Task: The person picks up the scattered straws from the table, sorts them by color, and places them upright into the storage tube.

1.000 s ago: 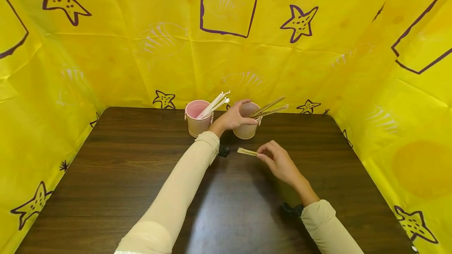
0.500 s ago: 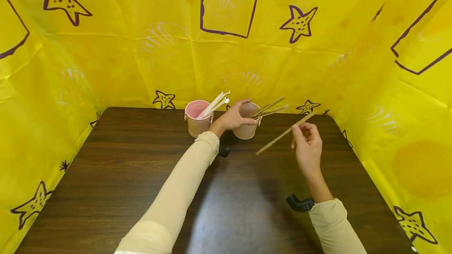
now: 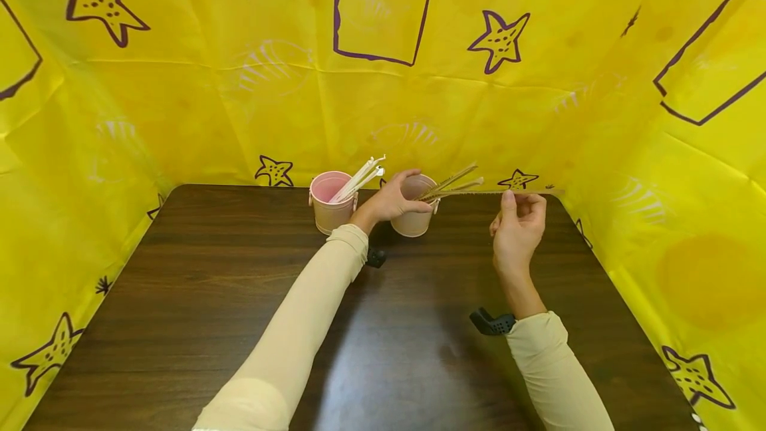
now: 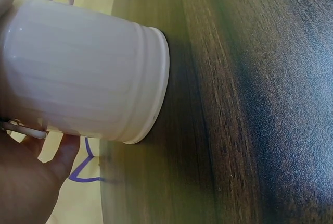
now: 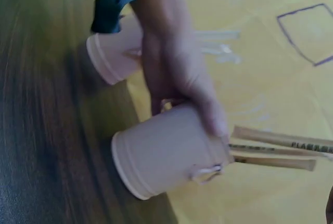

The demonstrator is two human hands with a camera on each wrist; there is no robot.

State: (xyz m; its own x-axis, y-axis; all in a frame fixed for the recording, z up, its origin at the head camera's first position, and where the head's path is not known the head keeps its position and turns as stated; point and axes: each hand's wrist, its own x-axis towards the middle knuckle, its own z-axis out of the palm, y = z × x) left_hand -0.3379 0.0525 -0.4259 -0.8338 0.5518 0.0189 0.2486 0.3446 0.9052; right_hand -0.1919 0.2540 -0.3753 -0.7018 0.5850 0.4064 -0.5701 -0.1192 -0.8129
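My left hand grips the right-hand small pink bucket near its rim, with the thumb on the near side and fingers round the back. In the left wrist view the bucket stands on the table, its loop handle beside the hand. Several paper-wrapped brown straws lean out of it to the right. Between thumb and fingers my right hand pinches another brown wrapped straw, held nearly level, its left end overlapping the bucket's mouth. Printed lettering shows on the wrapped straws in the right wrist view.
A second pink bucket with white-wrapped straws stands just left of the gripped one. Both are near the back edge of the dark wooden table. A yellow patterned cloth rises behind and at both sides.
My right hand has moved up and to the right, lifting the brown straw from low over the table and turning it level toward the right bucket. The left hand keeps its grip.
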